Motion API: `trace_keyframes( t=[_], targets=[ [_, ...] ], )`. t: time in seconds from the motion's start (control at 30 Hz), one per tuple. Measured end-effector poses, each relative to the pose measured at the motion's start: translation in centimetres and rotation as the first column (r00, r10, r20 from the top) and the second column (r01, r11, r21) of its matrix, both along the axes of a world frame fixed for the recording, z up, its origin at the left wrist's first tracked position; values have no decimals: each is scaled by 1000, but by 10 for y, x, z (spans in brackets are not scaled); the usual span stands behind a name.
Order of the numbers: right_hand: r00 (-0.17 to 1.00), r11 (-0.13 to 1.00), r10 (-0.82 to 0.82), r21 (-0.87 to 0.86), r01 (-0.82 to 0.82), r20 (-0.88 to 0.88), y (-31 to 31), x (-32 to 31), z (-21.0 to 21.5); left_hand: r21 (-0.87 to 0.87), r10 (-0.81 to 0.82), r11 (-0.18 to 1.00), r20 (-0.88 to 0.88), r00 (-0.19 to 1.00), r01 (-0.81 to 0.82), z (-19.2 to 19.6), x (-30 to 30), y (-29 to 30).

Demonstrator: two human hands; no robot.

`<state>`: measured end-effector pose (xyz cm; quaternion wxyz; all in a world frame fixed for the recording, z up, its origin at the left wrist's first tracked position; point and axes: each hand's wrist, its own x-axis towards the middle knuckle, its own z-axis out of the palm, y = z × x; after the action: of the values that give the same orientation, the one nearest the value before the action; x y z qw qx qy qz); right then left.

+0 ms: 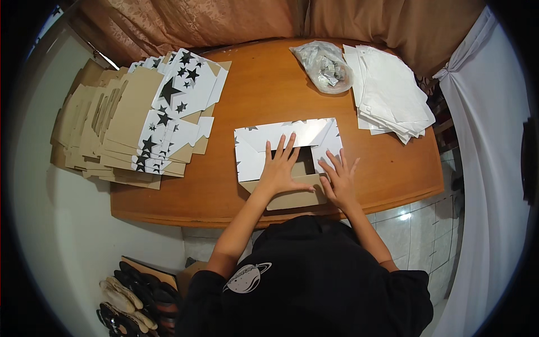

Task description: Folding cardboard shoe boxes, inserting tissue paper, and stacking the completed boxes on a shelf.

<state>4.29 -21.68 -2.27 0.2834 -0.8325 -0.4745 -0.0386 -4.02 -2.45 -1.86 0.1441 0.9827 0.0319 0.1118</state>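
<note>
In front of me on the wooden table lies a cardboard box (pixel 295 132), white with dark stars on its outer faces and plain brown on the near side. Part of its dark inside shows through a gap between the flaps. My left hand (pixel 279 171) lies spread on the left flap and over the gap, thumb pointing right along the brown near panel (pixel 297 199). On the right flap (pixel 327 150) and the near right corner rests my right hand (pixel 339 182), its fingers apart. Neither hand grips anything.
Flat cardboard blanks (pixel 120 121), some printed with black stars, are stacked at the table's left. A clear plastic bag (pixel 325 67) with small silvery pieces lies at the back, beside a pile of white sheets (pixel 393 90). Shoes (pixel 135 297) stand on the floor at lower left.
</note>
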Motion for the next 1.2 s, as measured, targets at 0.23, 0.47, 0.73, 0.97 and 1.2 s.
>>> trace_keyframes(
  t=[0.23,0.47,0.73,0.97,1.2],
  targets=[
    [987,992,123,12,-125,106,2,9,14,40,-2,999,1,1000,2,-1,-4,-1],
    [930,912,332,-306,-274,155,31,47,23,24,2,1000,-4,1000,-2,-2,-1,2],
    [909,921,389,-45,-387,146,33,57,24,21,-2,1000,18,1000,2,-1,-2,2],
    [926,918,374,-170,-359,61,34,56,16,22,-3,1000,18,1000,2,2,0,0],
    [958,973,229,4,-233,171,13,38,13,23,6,1000,42,999,-7,2,-1,0]
  ],
)
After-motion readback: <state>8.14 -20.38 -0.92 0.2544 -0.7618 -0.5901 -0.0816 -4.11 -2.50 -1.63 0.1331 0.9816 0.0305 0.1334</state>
